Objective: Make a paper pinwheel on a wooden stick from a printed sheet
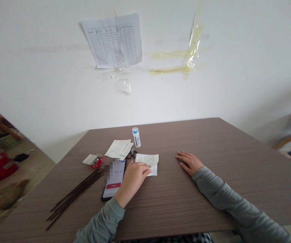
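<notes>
My left hand (133,177) lies over a small printed paper slip (150,159), its fingers resting on the sheet and hiding its lower left part. Just left of that hand is a phone (113,180) with a timer on its screen. Black-handled scissors (132,154) sit directly behind the slip, partly under other printed papers (118,149). Farther back stands a clear bottle (136,137) with a blue cap. My right hand (190,162) is flat on the bare tabletop to the right, fingers spread and nothing in it.
On the left of the brown table (176,209) lie several thin dark sticks (77,192) and an opened small red-and-white box (94,160). A white wall with a taped chart (113,42) rises behind. A red basin (0,167) stands on the floor at left.
</notes>
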A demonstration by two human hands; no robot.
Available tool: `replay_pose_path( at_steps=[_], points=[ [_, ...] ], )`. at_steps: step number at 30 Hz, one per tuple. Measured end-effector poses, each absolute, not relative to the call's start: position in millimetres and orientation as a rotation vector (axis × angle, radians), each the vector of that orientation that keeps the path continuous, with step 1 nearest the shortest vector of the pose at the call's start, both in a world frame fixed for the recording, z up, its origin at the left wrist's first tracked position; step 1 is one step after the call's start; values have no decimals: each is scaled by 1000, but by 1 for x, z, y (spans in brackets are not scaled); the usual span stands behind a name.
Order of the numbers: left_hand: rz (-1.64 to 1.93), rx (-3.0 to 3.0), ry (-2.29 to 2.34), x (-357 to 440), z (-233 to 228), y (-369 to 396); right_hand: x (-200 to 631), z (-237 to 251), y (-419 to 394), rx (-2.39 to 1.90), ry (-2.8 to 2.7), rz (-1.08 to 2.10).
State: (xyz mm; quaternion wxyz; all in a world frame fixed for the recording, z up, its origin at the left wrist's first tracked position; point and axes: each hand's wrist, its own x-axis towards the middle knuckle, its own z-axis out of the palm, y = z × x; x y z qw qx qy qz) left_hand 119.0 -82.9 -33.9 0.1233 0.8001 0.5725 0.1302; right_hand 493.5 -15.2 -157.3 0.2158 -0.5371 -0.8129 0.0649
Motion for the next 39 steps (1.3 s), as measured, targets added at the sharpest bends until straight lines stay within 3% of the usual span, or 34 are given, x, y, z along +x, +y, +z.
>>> replay_pose_path(
  at_steps=[12, 19, 27, 39],
  points=[
    [528, 2528, 1659, 129, -69, -89, 496, -133, -24, -1423, -2245, 219],
    [486, 2537, 1587, 141, -73, -86, 441, -141, -45, -1205, -2287, 63],
    [311, 2520, 1590, 146, -83, -79, 399, -133, -35, -1297, -2549, 269],
    [288, 2429, 1790, 144, -85, -77, 405, -105, -34, -1403, -2539, 288]
  ],
)
